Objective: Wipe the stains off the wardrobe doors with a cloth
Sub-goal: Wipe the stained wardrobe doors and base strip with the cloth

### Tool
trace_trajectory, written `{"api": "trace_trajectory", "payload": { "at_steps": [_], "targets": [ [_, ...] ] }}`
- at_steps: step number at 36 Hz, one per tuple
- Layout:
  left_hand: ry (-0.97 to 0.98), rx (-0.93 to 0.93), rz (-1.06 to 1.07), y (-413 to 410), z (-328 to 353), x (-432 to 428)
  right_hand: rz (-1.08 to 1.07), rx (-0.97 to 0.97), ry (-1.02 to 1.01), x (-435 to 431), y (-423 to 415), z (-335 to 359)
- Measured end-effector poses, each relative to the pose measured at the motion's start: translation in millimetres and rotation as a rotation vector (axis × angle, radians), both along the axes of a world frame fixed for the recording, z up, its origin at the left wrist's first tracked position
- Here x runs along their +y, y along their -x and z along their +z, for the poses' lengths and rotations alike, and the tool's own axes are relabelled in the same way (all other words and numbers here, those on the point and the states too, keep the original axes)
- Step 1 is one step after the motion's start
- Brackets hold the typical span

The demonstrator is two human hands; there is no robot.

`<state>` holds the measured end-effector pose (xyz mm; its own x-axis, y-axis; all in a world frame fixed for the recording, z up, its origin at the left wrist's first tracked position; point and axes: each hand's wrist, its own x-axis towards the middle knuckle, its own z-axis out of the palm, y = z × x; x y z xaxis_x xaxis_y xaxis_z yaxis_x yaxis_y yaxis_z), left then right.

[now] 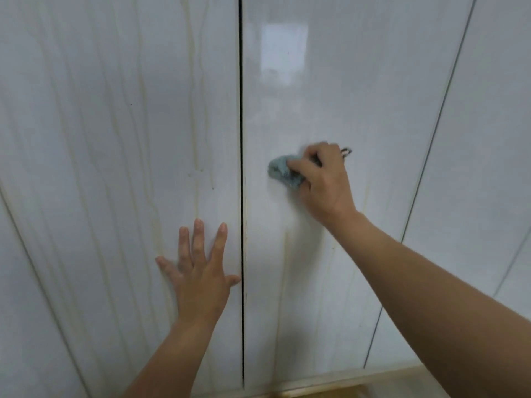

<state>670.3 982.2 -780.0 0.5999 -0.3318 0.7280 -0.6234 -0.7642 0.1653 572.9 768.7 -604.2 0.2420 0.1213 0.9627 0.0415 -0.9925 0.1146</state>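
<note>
— Where do we find the cloth (280, 169)?
— Bunched up, grey-blue, against the right door (330, 81) near its middle, just right of the gap (241, 139). Our right hand (321, 179) grips it, fingers curled over the wad, pressing it to the glossy white panel.
— And our left hand (201, 271)?
— Flat on the left door (100, 139), fingers spread wide, holding nothing, thumb close to the gap.
— What do we see of the stains?
— Yellowish streaks (198, 124) run down the left door; fainter ones mark the right door below the cloth.
</note>
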Motion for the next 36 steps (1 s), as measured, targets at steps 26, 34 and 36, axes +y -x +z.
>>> {"api": "trace_trajectory", "payload": {
  "at_steps": [26,34,36],
  "targets": [
    [0.016,-0.003,-0.030,-1.7,-0.3,0.7,-0.005,0.255,0.094,-23.7,25.1,-52.3],
    [0.028,-0.014,-0.044,-2.9,-2.6,2.5,-0.078,-0.053,-0.160,-33.0,24.7,81.8],
    [0.028,-0.015,-0.042,-2.4,-2.0,1.9,-0.082,-0.049,-0.149,-35.2,24.8,73.1]
  ]
}}
